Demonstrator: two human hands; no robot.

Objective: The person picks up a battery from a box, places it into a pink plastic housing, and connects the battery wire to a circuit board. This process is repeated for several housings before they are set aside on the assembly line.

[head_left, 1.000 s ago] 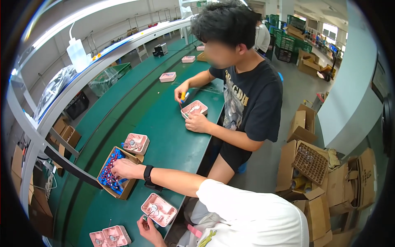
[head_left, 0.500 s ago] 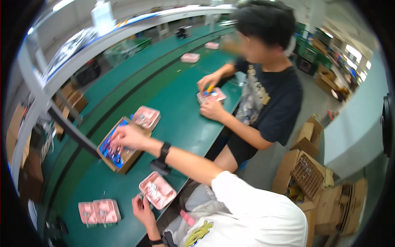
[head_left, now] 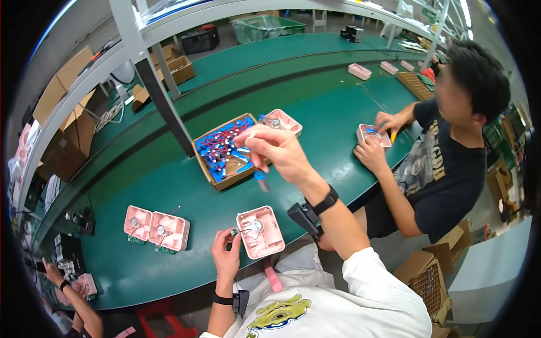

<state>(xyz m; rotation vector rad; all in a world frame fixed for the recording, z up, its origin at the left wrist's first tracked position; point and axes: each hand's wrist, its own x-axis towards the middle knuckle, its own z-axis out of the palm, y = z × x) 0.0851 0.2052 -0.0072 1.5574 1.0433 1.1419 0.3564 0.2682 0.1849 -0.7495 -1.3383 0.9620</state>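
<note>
My right hand [head_left: 276,151] is closed above the near side of an open cardboard box [head_left: 224,183]. A blue cylindrical battery [head_left: 260,179], slightly blurred, hangs below its fingers; a small white connector [head_left: 251,135] shows at the fingertips. Several blue batteries with red and black wires [head_left: 222,146] fill the box. My left hand [head_left: 225,254] pinches a small green circuit board [head_left: 234,232] at the left edge of a pink plastic housing [head_left: 269,243]. Thin wires run from the board to a round silver part [head_left: 256,225] inside this housing.
Two pink housings [head_left: 169,225] with green boards lie left on the green bench [head_left: 112,270]. Another pink housing [head_left: 287,121] touches the box's far right. A co-worker [head_left: 451,129] at right handles a pink housing [head_left: 367,134]. A metal post [head_left: 163,107] rises behind the box.
My right hand has come up out of the box with a battery hanging from it. My left hand stays by the pink housing. The whole view has swung to the left.
</note>
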